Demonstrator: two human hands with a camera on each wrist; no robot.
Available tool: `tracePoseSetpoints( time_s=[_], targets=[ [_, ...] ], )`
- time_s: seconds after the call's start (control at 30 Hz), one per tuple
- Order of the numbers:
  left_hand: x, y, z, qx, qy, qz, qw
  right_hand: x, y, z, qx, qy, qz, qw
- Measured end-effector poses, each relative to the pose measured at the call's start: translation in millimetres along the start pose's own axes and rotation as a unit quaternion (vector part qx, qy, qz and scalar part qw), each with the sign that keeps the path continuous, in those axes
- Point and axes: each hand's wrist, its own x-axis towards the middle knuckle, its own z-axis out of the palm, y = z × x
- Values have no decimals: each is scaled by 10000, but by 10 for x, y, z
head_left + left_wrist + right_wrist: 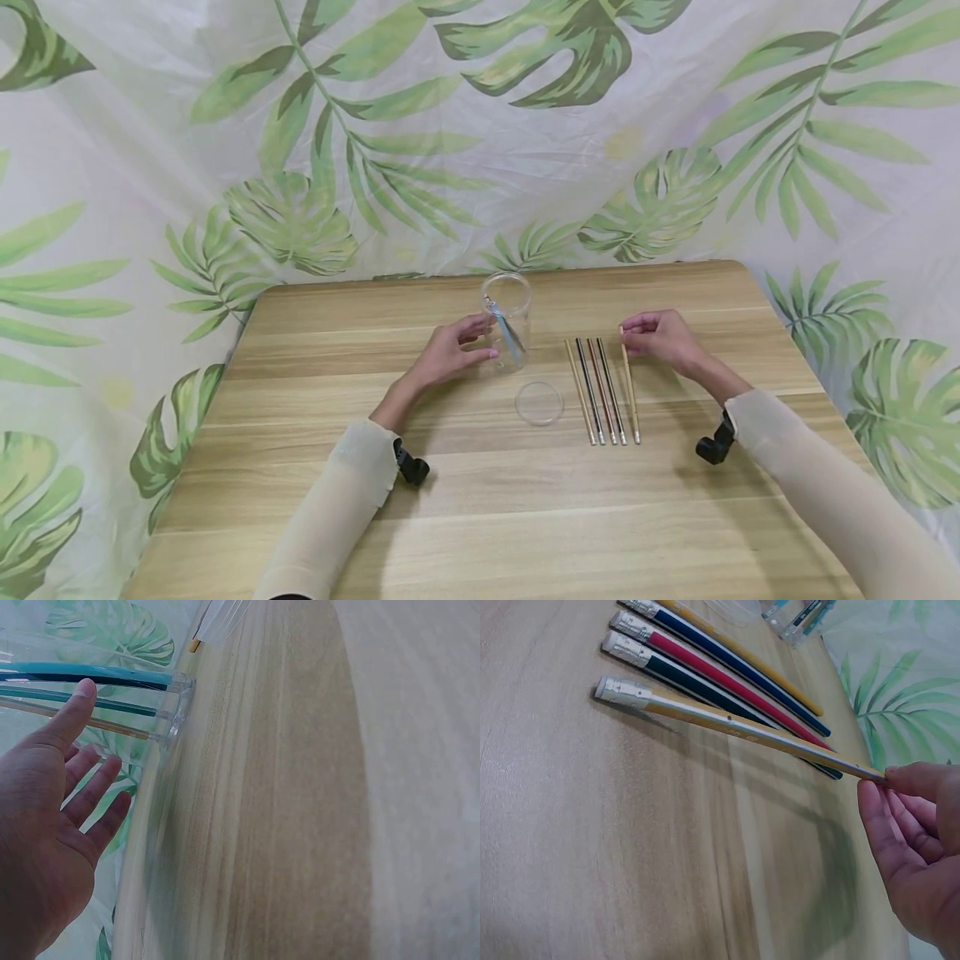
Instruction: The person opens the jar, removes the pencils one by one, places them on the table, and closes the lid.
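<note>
Near the back of the table stands a clear plastic cup (517,321) with several long thin things inside, blue, teal and light brown in the left wrist view. My left hand (447,350) is at the cup's left side, its fingers spread and loosely bent, the thumb (69,716) over the cup wall; whether it touches is hard to tell. Between thumb and fingertips, my right hand (663,340) pinches the far end of a yellow pencil (735,726). That pencil slants, with its white eraser end low at the tabletop. Left of it several pencils (727,682) lie side by side.
A round clear lid (538,403) lies on the wooden table (480,533) between the cup and the pencils. Behind the table's back edge hangs a leaf-patterned cloth (420,183). A small black camera (715,446) is worn on each wrist.
</note>
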Motion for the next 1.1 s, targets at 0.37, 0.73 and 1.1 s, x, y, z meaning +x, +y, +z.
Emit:
tracePoseSetpoints(
  time_s=[0.37, 0.73, 1.1],
  targets=[
    [-73, 385, -39, -278, 59, 21, 9996, 70, 89, 71, -149, 164, 165, 9996],
    [-21, 137, 10, -281, 84, -12, 9996, 101, 99, 148, -378, 211, 116, 9990],
    [4, 4, -1, -219, 30, 12, 9998, 122, 144, 189, -536, 219, 162, 9982]
  ],
)
